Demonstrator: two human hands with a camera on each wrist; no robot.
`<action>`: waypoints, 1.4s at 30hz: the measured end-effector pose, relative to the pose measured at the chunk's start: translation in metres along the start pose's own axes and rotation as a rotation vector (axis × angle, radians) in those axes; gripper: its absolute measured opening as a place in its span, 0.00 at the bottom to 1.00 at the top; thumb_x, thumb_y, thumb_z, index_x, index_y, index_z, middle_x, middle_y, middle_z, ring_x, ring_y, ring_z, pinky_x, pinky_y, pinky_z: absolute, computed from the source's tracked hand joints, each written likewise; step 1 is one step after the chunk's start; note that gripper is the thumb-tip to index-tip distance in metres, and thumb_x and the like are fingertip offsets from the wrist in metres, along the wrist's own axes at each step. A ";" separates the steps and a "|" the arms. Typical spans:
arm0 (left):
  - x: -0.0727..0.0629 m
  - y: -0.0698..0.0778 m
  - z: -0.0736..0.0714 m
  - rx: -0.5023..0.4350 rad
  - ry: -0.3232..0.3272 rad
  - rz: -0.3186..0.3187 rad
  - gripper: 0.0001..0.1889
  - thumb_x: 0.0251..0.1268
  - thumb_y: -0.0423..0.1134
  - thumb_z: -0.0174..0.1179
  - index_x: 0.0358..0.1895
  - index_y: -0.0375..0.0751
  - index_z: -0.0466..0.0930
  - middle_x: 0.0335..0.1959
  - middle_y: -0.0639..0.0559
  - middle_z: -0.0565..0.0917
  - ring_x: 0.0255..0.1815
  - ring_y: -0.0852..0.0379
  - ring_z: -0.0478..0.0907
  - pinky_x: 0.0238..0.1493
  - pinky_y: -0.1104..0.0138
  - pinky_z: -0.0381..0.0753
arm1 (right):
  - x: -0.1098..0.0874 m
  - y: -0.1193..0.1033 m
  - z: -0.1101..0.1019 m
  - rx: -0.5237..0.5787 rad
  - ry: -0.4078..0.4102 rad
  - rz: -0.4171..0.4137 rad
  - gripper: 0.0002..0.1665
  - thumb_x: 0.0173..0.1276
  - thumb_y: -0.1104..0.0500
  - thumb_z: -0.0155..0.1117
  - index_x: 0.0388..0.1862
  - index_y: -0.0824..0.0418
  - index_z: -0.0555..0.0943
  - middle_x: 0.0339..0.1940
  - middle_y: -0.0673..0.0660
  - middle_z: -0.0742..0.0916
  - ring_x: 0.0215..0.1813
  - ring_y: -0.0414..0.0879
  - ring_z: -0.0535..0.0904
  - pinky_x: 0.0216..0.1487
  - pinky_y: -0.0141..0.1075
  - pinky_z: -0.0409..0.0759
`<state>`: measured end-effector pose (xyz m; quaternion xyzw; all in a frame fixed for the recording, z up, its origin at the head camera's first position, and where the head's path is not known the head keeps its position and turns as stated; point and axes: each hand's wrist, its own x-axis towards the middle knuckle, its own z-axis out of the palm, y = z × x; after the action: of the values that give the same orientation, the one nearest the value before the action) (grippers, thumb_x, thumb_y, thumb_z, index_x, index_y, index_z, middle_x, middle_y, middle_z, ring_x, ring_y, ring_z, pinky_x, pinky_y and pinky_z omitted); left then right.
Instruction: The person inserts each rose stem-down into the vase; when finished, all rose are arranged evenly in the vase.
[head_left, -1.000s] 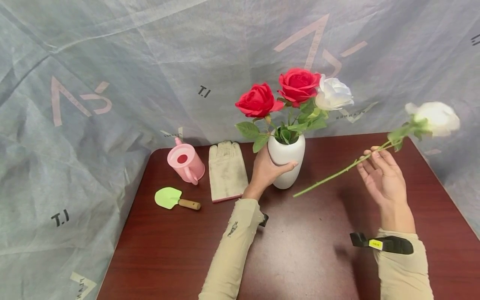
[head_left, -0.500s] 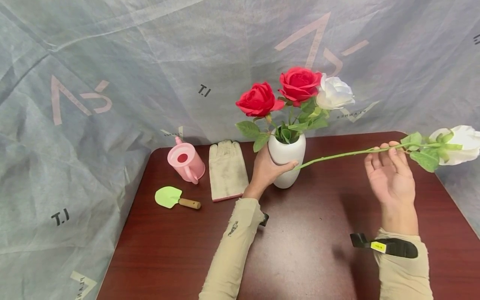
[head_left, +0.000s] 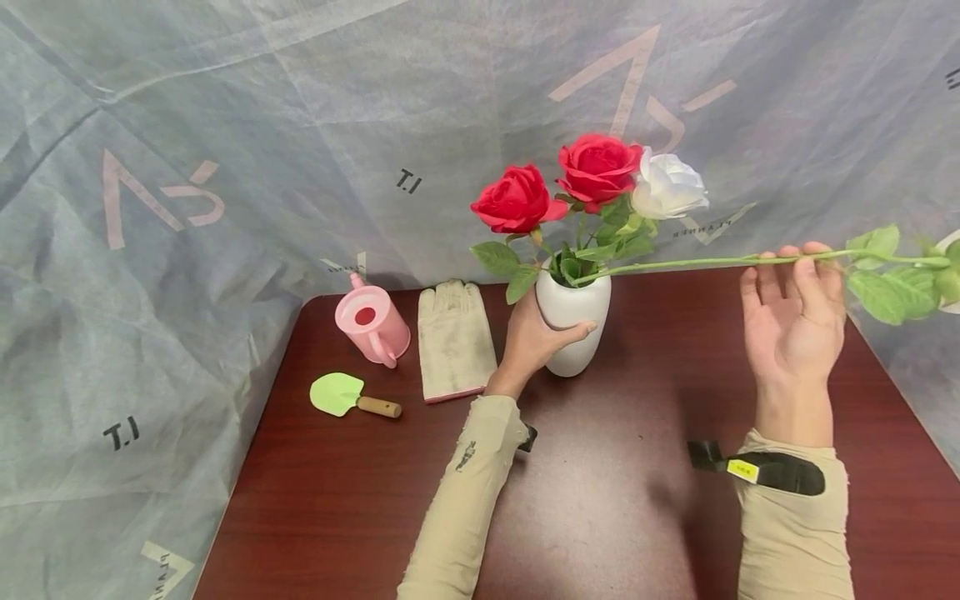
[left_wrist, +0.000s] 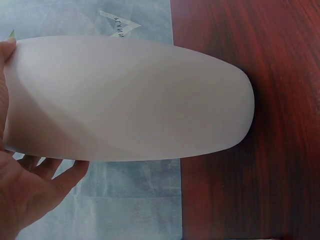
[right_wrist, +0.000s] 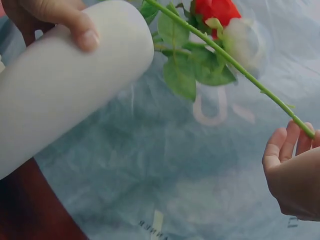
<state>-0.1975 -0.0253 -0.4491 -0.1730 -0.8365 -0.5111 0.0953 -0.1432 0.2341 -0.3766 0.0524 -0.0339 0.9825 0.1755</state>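
Observation:
My left hand (head_left: 534, 340) grips a white vase (head_left: 577, 321) around its left side, the thumb across the front. Two red roses (head_left: 598, 171) and a white rose (head_left: 667, 187) stand in it, leaves spilling over the rim. In my right hand (head_left: 795, 321) the thumb and fingers pinch the green stem (head_left: 690, 264) of another white rose, held nearly level. Its bloom (head_left: 952, 271) is cut off by the right edge of the head view. The stem's far end overlaps the vase mouth. In the right wrist view the stem (right_wrist: 235, 64) crosses in front of the leaves.
Left of the vase lies a pair of cream work gloves (head_left: 453, 342). Beyond them stand a pink watering can (head_left: 372, 325) and, nearer, a small green trowel (head_left: 337, 395) with a wooden handle. A grey cloth (head_left: 300, 150) hangs behind the dark red table (head_left: 360, 508).
The rose in my right hand has swung from slanted to nearly level, its bloom moving right and its stem end rising to the vase mouth. My left hand and the vase have stayed put.

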 end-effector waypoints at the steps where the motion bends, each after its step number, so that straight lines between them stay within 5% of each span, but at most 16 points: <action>1: 0.000 0.000 0.000 -0.003 0.000 -0.001 0.48 0.42 0.53 0.73 0.70 0.56 0.56 0.52 0.59 0.74 0.45 0.63 0.73 0.41 0.68 0.75 | 0.000 0.003 0.002 -0.020 -0.006 -0.008 0.07 0.66 0.76 0.50 0.42 0.72 0.71 0.34 0.69 0.79 0.37 0.62 0.77 0.36 0.48 0.76; 12: 0.000 0.001 0.000 0.004 0.012 -0.005 0.48 0.40 0.52 0.74 0.68 0.52 0.59 0.52 0.58 0.75 0.44 0.63 0.74 0.42 0.69 0.75 | -0.003 0.022 0.017 -0.222 -0.027 -0.121 0.09 0.64 0.78 0.51 0.43 0.74 0.69 0.32 0.69 0.80 0.35 0.60 0.78 0.34 0.44 0.77; 24: -0.001 0.001 0.000 0.011 -0.004 -0.023 0.46 0.42 0.52 0.73 0.67 0.50 0.60 0.50 0.57 0.75 0.45 0.63 0.74 0.42 0.68 0.75 | -0.005 0.032 0.025 -0.286 -0.006 -0.284 0.10 0.62 0.79 0.54 0.43 0.77 0.69 0.31 0.69 0.78 0.34 0.60 0.77 0.33 0.42 0.77; 35: -0.001 0.001 -0.001 0.013 0.005 -0.023 0.45 0.40 0.53 0.73 0.66 0.50 0.61 0.50 0.57 0.75 0.44 0.63 0.74 0.41 0.69 0.75 | -0.015 0.063 0.023 -0.451 -0.157 -0.326 0.14 0.57 0.79 0.60 0.42 0.84 0.70 0.34 0.70 0.77 0.35 0.61 0.77 0.33 0.41 0.78; 42: -0.001 0.001 0.000 0.010 -0.007 -0.028 0.43 0.41 0.53 0.73 0.64 0.49 0.63 0.48 0.57 0.76 0.42 0.63 0.75 0.40 0.69 0.76 | -0.016 0.084 0.018 -0.698 -0.223 -0.364 0.10 0.59 0.78 0.59 0.41 0.80 0.75 0.38 0.67 0.79 0.36 0.57 0.80 0.32 0.36 0.76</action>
<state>-0.1964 -0.0253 -0.4483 -0.1625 -0.8417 -0.5076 0.0862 -0.1554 0.1487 -0.3647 0.1012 -0.3744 0.8532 0.3489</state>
